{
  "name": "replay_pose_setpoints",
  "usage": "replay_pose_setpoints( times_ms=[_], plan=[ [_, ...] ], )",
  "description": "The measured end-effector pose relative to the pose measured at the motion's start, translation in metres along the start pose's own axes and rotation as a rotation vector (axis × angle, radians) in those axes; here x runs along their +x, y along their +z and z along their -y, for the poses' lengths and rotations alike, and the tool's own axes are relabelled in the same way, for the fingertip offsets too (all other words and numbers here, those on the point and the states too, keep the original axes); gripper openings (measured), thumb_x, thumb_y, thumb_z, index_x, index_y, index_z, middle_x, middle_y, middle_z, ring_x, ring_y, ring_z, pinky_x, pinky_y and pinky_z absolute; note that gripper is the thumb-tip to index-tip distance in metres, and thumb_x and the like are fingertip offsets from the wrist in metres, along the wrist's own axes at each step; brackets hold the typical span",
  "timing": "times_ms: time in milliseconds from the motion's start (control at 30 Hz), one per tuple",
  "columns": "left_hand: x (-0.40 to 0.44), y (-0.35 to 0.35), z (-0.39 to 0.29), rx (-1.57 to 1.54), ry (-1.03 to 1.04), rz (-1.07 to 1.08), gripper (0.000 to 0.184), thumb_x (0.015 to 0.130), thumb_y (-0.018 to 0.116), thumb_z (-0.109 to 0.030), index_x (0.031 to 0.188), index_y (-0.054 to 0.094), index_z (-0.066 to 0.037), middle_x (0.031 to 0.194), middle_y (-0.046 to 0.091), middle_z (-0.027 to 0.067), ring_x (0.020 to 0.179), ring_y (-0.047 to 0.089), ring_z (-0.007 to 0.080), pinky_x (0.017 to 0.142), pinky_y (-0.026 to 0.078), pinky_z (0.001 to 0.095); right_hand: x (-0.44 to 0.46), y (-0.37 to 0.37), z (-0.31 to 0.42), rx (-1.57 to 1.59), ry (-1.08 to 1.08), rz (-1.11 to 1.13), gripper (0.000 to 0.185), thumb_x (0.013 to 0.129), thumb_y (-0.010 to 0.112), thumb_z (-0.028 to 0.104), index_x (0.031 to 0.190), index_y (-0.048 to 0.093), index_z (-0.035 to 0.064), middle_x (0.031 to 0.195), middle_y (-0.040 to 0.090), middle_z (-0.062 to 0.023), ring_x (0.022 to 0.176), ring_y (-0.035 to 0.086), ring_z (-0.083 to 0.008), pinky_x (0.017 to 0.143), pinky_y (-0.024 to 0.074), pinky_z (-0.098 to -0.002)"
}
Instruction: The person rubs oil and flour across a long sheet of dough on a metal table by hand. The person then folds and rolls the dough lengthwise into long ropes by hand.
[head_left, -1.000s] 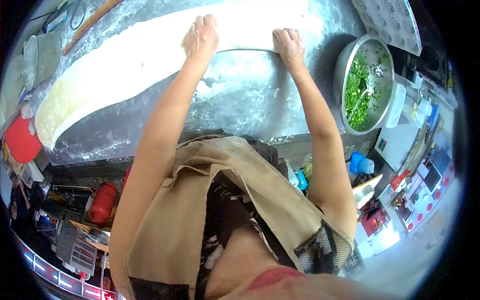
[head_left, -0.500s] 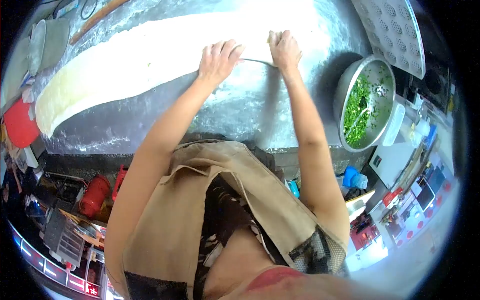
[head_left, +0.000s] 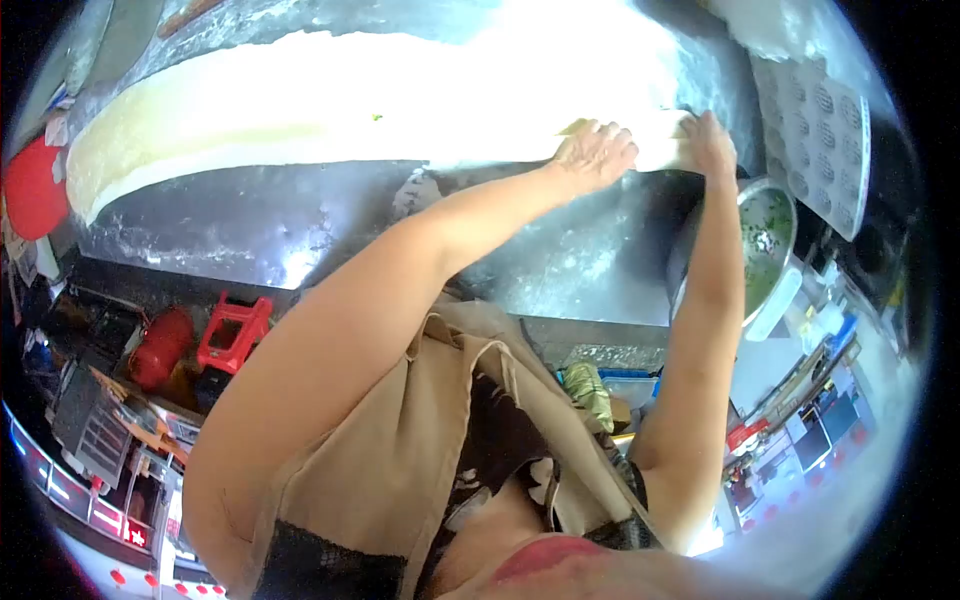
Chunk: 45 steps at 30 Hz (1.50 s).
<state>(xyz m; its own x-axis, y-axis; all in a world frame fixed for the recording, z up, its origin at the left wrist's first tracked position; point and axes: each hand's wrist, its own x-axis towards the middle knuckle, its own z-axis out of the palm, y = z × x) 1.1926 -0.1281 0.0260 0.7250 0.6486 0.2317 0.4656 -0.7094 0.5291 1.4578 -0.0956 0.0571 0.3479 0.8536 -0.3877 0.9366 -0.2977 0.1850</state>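
A long, pale sheet of dough (head_left: 250,100) stretches across the metal worktop, its right part washed out by glare. My left hand (head_left: 597,155) is closed on its near edge, right of the middle, with the fingers curled over the dough. At the sheet's right end my right hand (head_left: 710,145) grips the same near edge; its fingertips are partly hidden. Between the two hands the edge looks folded over. Below my right hand stands a steel bowl (head_left: 788,205) with chopped greens (head_left: 765,235), partly covered by my right forearm.
A white tray with round patterned hollows (head_left: 822,140) lies at the right. The floured metal worktop (head_left: 230,220) ends just before my apron. A red stool (head_left: 235,330) and a red cylinder (head_left: 165,345) stand below at the left. A red round object (head_left: 35,190) sits at the far left.
Both hands have moved right along the dough's near edge, still at the dough. My right forearm now covers part of the bowl. The view has shifted a little.
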Motion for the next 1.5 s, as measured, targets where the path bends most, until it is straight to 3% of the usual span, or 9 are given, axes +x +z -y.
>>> replay_pose_setpoints(
  times_ms=[167,233,367,400,500,733,1033,1267,1500],
  plan=[
    [0.002,0.003,-0.003,-0.027,-0.072,0.044,0.02,0.088,0.052,-0.025,0.099,0.061,-0.011,0.106,0.056,0.0078,0.102,0.055,0.024,0.086,0.045,0.0401,-0.02,-0.019,0.013,0.056,-0.002,0.085,0.05,0.085,0.056,0.047,0.108,0.058,0.0026,0.105,0.063,-0.0232,0.098,0.059,-0.0391,0.085,0.0462,-0.0443],
    [0.003,0.004,0.0,-0.078,-0.057,0.059,0.018,0.088,0.052,-0.024,0.095,0.062,-0.011,0.102,0.057,0.0078,0.099,0.057,0.0239,0.083,0.046,0.0393,-0.04,-0.024,0.053,0.334,-0.244,-0.432,0.047,0.089,0.053,0.043,0.115,0.057,0.004,0.116,0.059,-0.022,0.108,0.056,-0.0363,0.091,0.044,-0.0403],
    [0.0,0.0,0.016,-0.16,-0.156,0.264,0.019,0.082,0.054,-0.024,0.087,0.066,-0.01,0.098,0.062,0.0068,0.095,0.059,0.0234,0.083,0.046,0.0377,-0.092,0.042,0.144,0.985,-0.389,-0.4,0.05,0.094,0.043,0.031,0.131,0.046,-0.0031,0.134,0.046,-0.0225,0.128,0.04,-0.0356,0.109,0.0262,-0.0423],
    [-0.017,-0.011,0.019,0.17,0.094,0.245,0.021,0.08,0.056,-0.025,0.09,0.067,-0.009,0.098,0.062,0.0045,0.104,0.055,0.0223,0.09,0.042,0.0383,-0.098,0.035,0.16,1.13,-0.239,-0.376,0.049,0.094,0.039,0.027,0.131,0.046,-0.0044,0.137,0.043,-0.0236,0.13,0.036,-0.0375,0.11,0.0241,-0.0446],
    [-0.07,-0.076,0.046,0.363,0.113,-0.022,0.038,0.077,0.063,-0.029,0.111,0.06,-0.012,0.113,0.055,0.0018,0.113,0.049,0.0195,0.097,0.037,0.0399,-0.104,0.037,0.159,0.583,-0.397,-0.447,0.054,0.091,0.049,0.031,0.135,0.043,0.0005,0.141,0.036,-0.0255,0.132,0.031,-0.0383,0.109,0.0236,-0.0478],
    [-0.206,-0.141,0.133,0.339,0.008,-0.267,0.035,0.076,0.068,-0.031,0.107,0.06,-0.016,0.107,0.055,-0.0001,0.102,0.054,0.0173,0.091,0.043,0.0371,-0.135,0.053,0.176,0.205,-0.803,-0.565,0.063,0.081,0.06,0.056,0.125,0.05,0.0128,0.118,0.056,-0.0093,0.11,0.051,-0.0296,0.097,0.0364,-0.0484],
    [-0.119,-0.101,0.12,0.278,0.088,-0.291,0.01,0.083,0.057,-0.022,0.085,0.056,-0.012,0.079,0.054,0.0021,0.075,0.057,0.0177,0.062,0.047,0.0297,-0.085,0.025,0.082,-0.161,-0.634,-0.39,0.042,0.083,0.062,0.031,0.121,0.055,0.0152,0.093,0.056,-0.009,0.083,0.056,-0.03,0.072,0.0449,-0.043],
    [-0.115,-0.109,0.119,0.085,-0.03,-0.236,0.019,0.084,0.058,-0.029,0.086,0.058,-0.011,0.085,0.056,0.0053,0.081,0.058,0.0212,0.069,0.047,0.035,-0.11,0.022,0.168,0.139,-0.752,-0.664,0.058,0.087,0.047,0.053,0.124,0.049,0.0077,0.12,0.049,-0.0174,0.108,0.046,-0.0363,0.096,0.0319,-0.0489],
    [-0.144,-0.138,0.129,0.231,-0.034,-0.072,0.021,0.083,0.061,-0.033,0.094,0.062,-0.016,0.096,0.058,0.0036,0.094,0.057,0.0194,0.081,0.045,0.035,-0.115,0.042,0.246,0.321,-0.617,-0.741,0.021,0.089,0.052,0.029,0.097,0.059,0.0108,0.097,0.058,-0.0093,0.092,0.052,-0.0302,0.086,0.0362,-0.0435]
  ],
)
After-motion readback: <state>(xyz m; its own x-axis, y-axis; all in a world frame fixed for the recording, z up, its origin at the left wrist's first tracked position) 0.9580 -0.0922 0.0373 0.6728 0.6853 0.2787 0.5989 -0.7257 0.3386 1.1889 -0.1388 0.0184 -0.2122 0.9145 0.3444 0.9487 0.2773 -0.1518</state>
